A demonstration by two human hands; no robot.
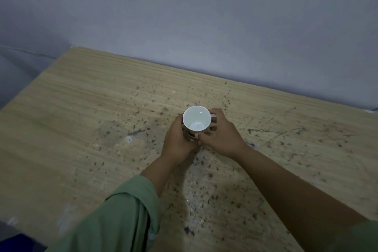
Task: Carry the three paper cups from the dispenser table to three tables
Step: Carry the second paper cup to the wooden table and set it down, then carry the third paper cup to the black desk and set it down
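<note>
A paper cup (196,118), white inside with a dark pattern on its outer wall, stands upright and looks empty. Both hands hold it over a light wooden table (81,108). My left hand (177,139) wraps the cup's left side. My right hand (222,135) closes around its right side, fingers curled round the far wall. Whether the cup's base touches the tabletop is hidden by the hands. No other cups are in view.
The tabletop is stained with many dark specks and scratches around the cup. A plain grey wall (204,26) runs along the table's far edge. The table's left edge drops off at the left, with something blue (18,241) at the bottom left corner.
</note>
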